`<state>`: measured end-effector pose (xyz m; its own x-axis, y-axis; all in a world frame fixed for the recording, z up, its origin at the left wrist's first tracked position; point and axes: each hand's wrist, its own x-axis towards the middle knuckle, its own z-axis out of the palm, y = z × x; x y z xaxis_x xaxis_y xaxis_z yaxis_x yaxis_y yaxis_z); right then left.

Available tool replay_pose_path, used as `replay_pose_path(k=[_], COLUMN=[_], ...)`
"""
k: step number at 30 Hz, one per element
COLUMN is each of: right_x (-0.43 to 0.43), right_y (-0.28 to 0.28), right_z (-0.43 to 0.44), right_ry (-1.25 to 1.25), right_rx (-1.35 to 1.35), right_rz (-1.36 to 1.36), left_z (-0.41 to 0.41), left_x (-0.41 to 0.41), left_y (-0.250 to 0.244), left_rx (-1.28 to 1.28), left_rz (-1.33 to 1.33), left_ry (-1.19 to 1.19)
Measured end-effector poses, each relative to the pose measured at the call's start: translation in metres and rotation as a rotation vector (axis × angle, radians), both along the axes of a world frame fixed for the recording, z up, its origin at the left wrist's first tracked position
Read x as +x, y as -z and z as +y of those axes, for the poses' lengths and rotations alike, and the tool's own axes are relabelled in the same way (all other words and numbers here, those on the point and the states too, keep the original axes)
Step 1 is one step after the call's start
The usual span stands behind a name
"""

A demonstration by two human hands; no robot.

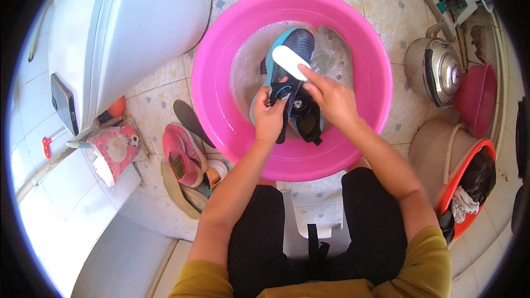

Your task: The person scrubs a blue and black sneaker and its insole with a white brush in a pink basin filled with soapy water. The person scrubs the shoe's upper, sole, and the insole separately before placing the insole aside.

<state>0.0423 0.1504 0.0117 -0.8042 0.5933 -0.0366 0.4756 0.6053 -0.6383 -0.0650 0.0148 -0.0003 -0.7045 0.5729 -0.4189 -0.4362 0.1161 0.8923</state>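
A large pink plastic basin (290, 169) holds cloudy, foamy water (339, 56). Over the water, a dark shoe with a teal sole edge (304, 39) points its toe away from me. My left hand (269, 111) grips the shoe around its strap and opening, thumb on top. In my right hand (333, 97) is a white scrubbing brush (288, 61), its back facing up and its far end over the front of the shoe. The bristles are hidden beneath it. The shoe's heel part lies between my two hands.
Pink shoes (182, 153) and loose insoles (192, 120) lie left of the basin. A metal kettle (434, 70), a small pink basin (478, 97) and a tipped bucket with an orange rim and cloth inside (490, 149) are at right. A white appliance (153, 12) stands upper left, a phone (65, 103) against it.
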Motion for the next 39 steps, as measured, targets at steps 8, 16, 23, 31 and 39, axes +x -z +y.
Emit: replay_pose_path(k=[8,16,23,31,39], right_x=[-0.022,-0.051,-0.028,-0.029,-0.005], right_y=[0.026,0.026,0.021,0.023,0.030], right_z=[0.008,0.038,0.004,-0.001,0.047], right_ry=[0.035,0.077,-0.066,-0.096,0.271], right_rx=[-0.034,0.057,0.071,0.026,-0.199], right_rz=[-0.209,-0.198,-0.172,-0.035,-0.302], left_z=[-0.016,-0.022,-0.032,-0.023,-0.030], left_x=[-0.014,-0.008,-0.006,-0.018,-0.057], left_y=[0.030,0.032,0.045,0.017,-0.004], left_rx=[-0.037,-0.081,-0.045,-0.035,0.096], left_rz=[0.130,0.123,0.125,-0.021,-0.263], left_ry=[-0.056,0.053,0.086,-0.075,-0.269])
